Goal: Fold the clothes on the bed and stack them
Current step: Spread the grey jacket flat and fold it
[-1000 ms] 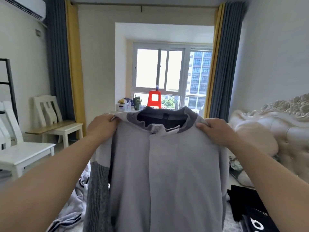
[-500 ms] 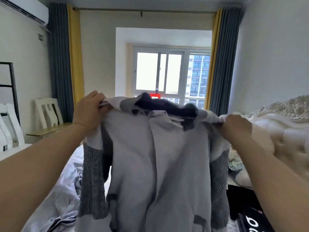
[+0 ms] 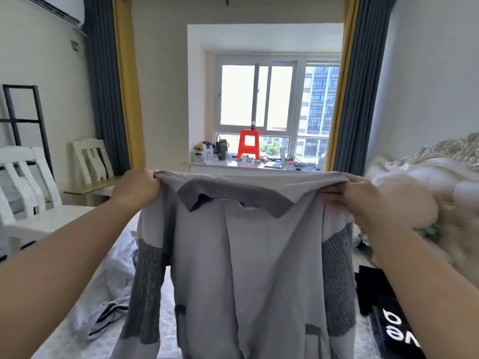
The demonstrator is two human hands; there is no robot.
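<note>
Above the bed (image 3: 166, 325), dead centre of the view, a pale grey cardigan (image 3: 248, 268) hangs full length; the left hand (image 3: 136, 191) grips its shoulder at ten o'clock, fingers curled tight into the cloth; the right hand (image 3: 359, 196) pinches the other shoulder at two o'clock, though it is blurred and the exact finger lie is hard to read. The darker ribbed collar (image 3: 233, 198) sits between the two hands, and the dark-knit sleeves dangle down either side. To do this step well, I judge, keep both shoulders level and taut so the front hangs flat, then lay it down on a bare patch of bed without letting the sleeves tuck under. Around it: a crumpled light garment (image 3: 103, 304) lies at eight o'clock; black clothing with white lettering (image 3: 388, 325) at four o'clock; both crowd the landing spot. White chairs (image 3: 28, 203) stand at nine o'clock; an orange stool (image 3: 249, 143) sits on the far sill at twelve.
</note>
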